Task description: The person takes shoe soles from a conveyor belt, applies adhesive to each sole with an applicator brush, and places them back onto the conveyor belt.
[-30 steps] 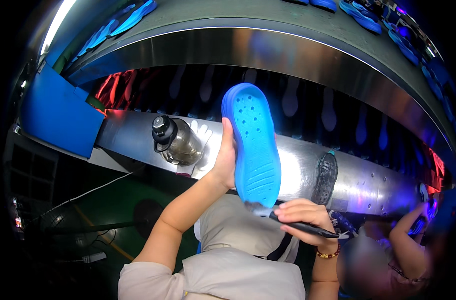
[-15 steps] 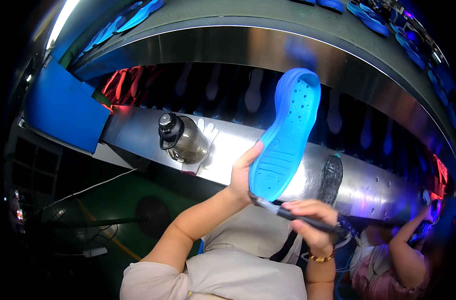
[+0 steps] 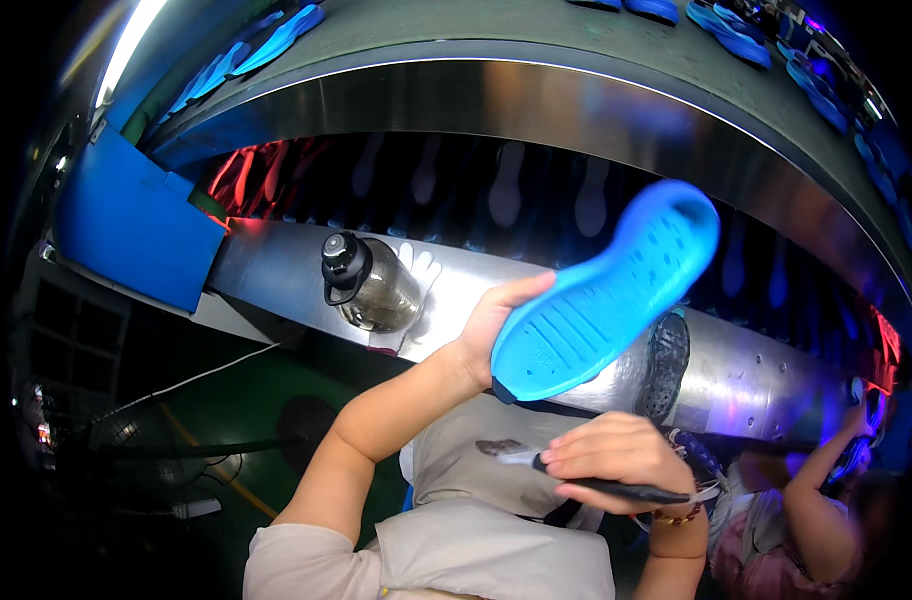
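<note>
Sole (image 3: pixel 601 300) right of frame centre, held by one end
Left hand (image 3: pixel 491 325) grips it; the unsupported upper end could twist loose. Right hand (image 3: pixel 621 450) clasps a brush (image 3: pixel 636 491) that could smear the lap (image 3: pixel 456 435).

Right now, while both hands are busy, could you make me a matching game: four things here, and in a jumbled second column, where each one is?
Things:
1. Blue shoe sole
2. Black-handled brush
3. Black-lidded bottle
4. Black sole-shaped piece

Places:
A. On the metal ledge, right of the bottle
B. Held in the right hand
C. On the ledge, next to a white glove
D. Held in the left hand

Right pairs: 1-D, 2-B, 3-C, 4-A.
</note>
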Available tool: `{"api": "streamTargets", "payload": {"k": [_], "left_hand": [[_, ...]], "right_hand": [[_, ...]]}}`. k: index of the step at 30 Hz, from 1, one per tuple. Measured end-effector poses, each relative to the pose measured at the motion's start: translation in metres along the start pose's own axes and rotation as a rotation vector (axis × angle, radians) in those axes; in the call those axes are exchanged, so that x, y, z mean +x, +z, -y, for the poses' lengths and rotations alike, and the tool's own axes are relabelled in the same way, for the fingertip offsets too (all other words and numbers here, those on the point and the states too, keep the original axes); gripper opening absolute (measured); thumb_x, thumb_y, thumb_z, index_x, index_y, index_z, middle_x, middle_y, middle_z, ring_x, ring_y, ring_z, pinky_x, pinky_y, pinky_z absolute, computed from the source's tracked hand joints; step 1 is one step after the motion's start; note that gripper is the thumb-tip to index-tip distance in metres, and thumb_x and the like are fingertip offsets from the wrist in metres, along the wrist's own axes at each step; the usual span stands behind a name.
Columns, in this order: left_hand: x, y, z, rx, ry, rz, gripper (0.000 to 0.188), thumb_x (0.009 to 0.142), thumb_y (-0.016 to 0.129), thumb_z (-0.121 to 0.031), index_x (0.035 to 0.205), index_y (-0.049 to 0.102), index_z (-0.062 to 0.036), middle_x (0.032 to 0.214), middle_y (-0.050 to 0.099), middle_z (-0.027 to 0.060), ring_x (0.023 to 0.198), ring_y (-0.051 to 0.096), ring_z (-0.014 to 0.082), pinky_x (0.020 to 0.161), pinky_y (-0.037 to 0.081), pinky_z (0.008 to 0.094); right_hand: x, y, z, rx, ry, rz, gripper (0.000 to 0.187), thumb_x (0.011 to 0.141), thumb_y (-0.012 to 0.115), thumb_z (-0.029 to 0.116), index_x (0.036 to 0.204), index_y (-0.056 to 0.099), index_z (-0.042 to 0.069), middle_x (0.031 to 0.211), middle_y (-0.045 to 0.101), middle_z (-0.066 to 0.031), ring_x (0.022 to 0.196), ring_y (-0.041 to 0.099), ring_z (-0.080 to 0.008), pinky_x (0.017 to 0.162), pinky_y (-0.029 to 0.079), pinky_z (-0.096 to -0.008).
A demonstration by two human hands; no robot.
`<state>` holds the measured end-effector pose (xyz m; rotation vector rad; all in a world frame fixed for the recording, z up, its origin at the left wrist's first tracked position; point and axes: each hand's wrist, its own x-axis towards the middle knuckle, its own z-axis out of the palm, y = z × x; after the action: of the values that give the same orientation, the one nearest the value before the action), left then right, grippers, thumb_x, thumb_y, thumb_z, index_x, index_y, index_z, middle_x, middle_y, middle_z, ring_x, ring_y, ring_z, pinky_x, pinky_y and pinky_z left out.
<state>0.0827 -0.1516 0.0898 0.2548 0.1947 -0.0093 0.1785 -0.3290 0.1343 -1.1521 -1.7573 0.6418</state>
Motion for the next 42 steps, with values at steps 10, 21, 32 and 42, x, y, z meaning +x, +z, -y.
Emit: {"api": "streamTargets", "payload": {"k": [10,21,32,42], "left_hand": [[-0.017,0.011,-0.005,0.593,-0.329,-0.146,0.052,0.084,0.053,-0.029,0.121,0.043,0.0048,0.116,0.050,0.0185,0.102,0.052,0.0221,0.086,0.043,0.0322],[-0.025,0.013,-0.006,0.659,-0.390,-0.202,0.051,0.086,0.051,-0.029,0.124,0.041,0.0041,0.117,0.050,0.0158,0.100,0.051,0.0190,0.086,0.042,0.0295],[-0.006,-0.016,0.017,0.209,-0.111,-0.119,0.058,0.085,0.045,-0.034,0.131,0.029,-0.0033,0.123,0.042,0.0215,0.108,0.049,0.0336,0.085,0.045,0.0506],[-0.014,-0.007,-0.005,0.465,0.118,-0.107,0.056,0.083,0.051,-0.030,0.126,0.036,0.0028,0.113,0.050,0.0157,0.099,0.053,0.0213,0.086,0.043,0.0340]], "right_hand": [[-0.016,-0.031,-0.003,-0.114,0.243,0.187,0.017,0.070,0.063,0.009,0.087,0.064,0.005,0.093,0.065,-0.0063,0.081,0.064,-0.0203,0.068,0.051,-0.0275],[-0.022,-0.054,-0.019,-0.157,0.284,0.198,0.020,0.069,0.067,0.004,0.088,0.062,0.003,0.090,0.064,-0.0118,0.082,0.063,-0.0250,0.070,0.051,-0.0297],[-0.031,-0.028,-0.050,0.417,0.608,-0.420,0.017,0.073,0.064,0.000,0.090,0.064,-0.002,0.079,0.064,-0.0083,0.051,0.052,-0.0057,0.044,0.041,-0.0163],[-0.066,0.002,-0.058,0.405,0.380,-0.698,0.023,0.075,0.064,0.010,0.090,0.057,-0.004,0.087,0.061,-0.0185,0.041,0.047,-0.0081,0.038,0.036,-0.0165]]}}
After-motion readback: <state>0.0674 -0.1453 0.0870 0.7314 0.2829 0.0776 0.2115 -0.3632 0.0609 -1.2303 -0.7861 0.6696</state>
